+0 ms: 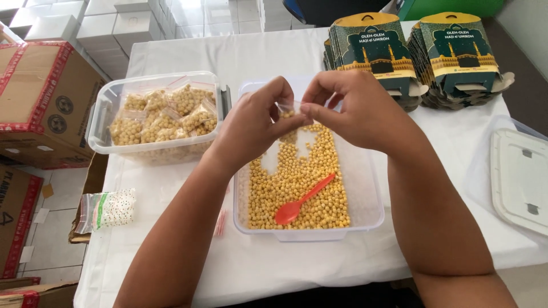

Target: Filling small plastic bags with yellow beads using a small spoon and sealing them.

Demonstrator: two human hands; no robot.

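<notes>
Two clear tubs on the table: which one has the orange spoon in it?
The tub directly under both hands, holding loose yellow chickpeas and the orange spoon. The other tub, farther left, holds sealed small bags instead.

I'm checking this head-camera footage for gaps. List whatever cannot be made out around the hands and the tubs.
- Small clear bag, head view: mostly hidden between the left hand and right hand; how full it is cannot be told.
- Open tub of yellow beans: its far end is covered by both hands.
- White lid: cut off by the right edge.
- Cardboard boxes: cut off by the left edge.
</notes>
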